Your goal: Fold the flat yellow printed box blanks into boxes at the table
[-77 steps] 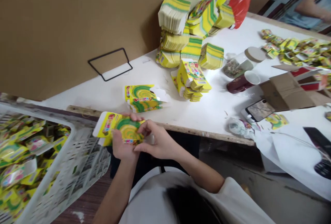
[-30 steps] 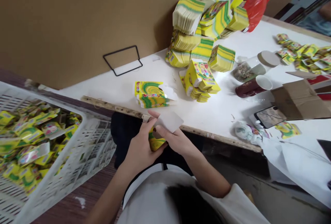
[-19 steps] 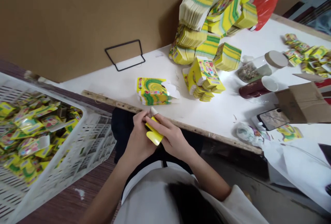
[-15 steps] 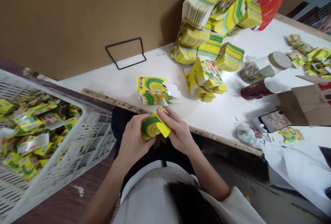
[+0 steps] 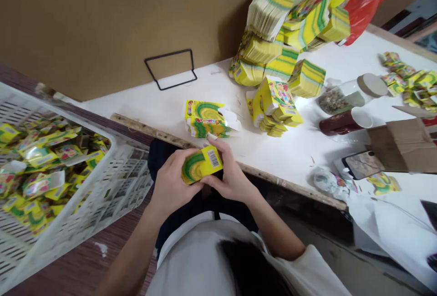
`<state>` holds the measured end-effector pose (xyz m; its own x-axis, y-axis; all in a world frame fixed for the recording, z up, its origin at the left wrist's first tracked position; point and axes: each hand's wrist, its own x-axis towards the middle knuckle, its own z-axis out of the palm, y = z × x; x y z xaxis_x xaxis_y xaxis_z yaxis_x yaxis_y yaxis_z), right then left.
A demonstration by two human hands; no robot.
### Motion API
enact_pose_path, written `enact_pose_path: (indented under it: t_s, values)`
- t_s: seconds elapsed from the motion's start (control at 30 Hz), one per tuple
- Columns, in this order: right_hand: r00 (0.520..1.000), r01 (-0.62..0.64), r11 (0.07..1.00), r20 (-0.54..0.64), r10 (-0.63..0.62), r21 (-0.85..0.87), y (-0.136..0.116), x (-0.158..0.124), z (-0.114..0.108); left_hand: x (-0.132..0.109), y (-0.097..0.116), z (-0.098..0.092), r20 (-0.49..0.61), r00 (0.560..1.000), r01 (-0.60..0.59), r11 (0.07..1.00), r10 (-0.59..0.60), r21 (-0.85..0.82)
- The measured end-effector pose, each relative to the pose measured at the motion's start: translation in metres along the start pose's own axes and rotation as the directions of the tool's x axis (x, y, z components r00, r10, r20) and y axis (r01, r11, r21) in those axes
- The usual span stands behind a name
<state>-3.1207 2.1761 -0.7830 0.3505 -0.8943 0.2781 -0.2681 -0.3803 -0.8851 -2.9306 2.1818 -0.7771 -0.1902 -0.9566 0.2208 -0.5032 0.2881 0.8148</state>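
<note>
A small yellow and green crayon box (image 5: 198,167) is held between my two hands, just in front of the table edge. My left hand (image 5: 175,175) wraps round its left end, fingers over the top and thumb below. My right hand (image 5: 230,173) grips the other end, where a barcode shows on the end face; one finger of it wears a white covering. Just beyond my hands, a few similar boxes (image 5: 208,116) lie together on the white table, with white flaps sticking out at their right.
Bundles of flat cartons (image 5: 269,11) are piled at the back beside a large brown board (image 5: 112,22). A wire stand (image 5: 170,68), jar (image 5: 351,93), dark red cup (image 5: 344,120) and phone (image 5: 362,165) are on the table. A white crate (image 5: 118,159) of boxes stands left.
The yellow flap at the box's right end has been folded down, so the barcode face now shows. My right fingers have shifted round that end.
</note>
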Motion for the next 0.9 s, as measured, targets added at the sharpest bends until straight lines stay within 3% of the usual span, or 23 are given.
enact_pose_path:
  t_s: [0.07, 0.1, 0.17, 0.23, 0.33, 0.4, 0.5, 0.63, 0.8, 0.9]
  values:
    - [0.999, -0.012, 0.999, -0.036, 0.013, 0.033, 0.004, 0.001, 0.0, -0.005, -0.007, -0.008, -0.173, 0.977, 0.073, 0.959, -0.124, -0.272]
    - [0.997, -0.025, 0.999, -0.072, 0.027, 0.023, 0.007, 0.003, -0.003, -0.006, -0.012, -0.015, -0.3, 0.932, 0.054, 0.895, -0.205, -0.444]
    - [0.978, -0.073, 0.996, -0.201, 0.061, -0.053, 0.013, 0.012, -0.016, -0.008, -0.023, -0.032, -0.495, 0.772, -0.091, 0.701, -0.4, -0.707]
    - [0.938, -0.147, 0.976, -0.337, 0.085, -0.162, 0.022, 0.027, -0.029, -0.009, -0.035, -0.046, -0.454, 0.669, -0.115, 0.522, -0.588, -0.845]
    - [0.904, -0.25, 0.913, -0.415, 0.1, -0.323, 0.038, 0.052, -0.038, -0.011, -0.046, -0.044, -0.269, 0.591, 0.029, 0.354, -0.76, -0.935]
    - [0.911, -0.286, 0.852, -0.4, 0.101, -0.438, 0.046, 0.066, -0.037, -0.011, -0.047, -0.031, -0.205, 0.598, 0.09, 0.319, -0.775, -0.943]
    - [0.928, -0.3, 0.781, -0.357, 0.107, -0.548, 0.051, 0.079, -0.032, -0.01, -0.044, -0.011, -0.154, 0.651, 0.172, 0.341, -0.743, -0.924]
    - [0.935, -0.319, 0.75, -0.321, 0.15, -0.579, 0.046, 0.083, -0.03, -0.005, -0.041, -0.004, -0.134, 0.67, 0.216, 0.365, -0.73, -0.906]
    - [0.928, -0.319, 0.793, -0.339, 0.152, -0.52, 0.037, 0.083, -0.033, -0.005, -0.038, 0.006, -0.07, 0.719, 0.271, 0.373, -0.691, -0.887]
    - [0.919, -0.285, 0.873, -0.373, 0.131, -0.395, 0.022, 0.075, -0.034, -0.006, -0.035, 0.017, 0.084, 0.797, 0.355, 0.351, -0.599, -0.867]
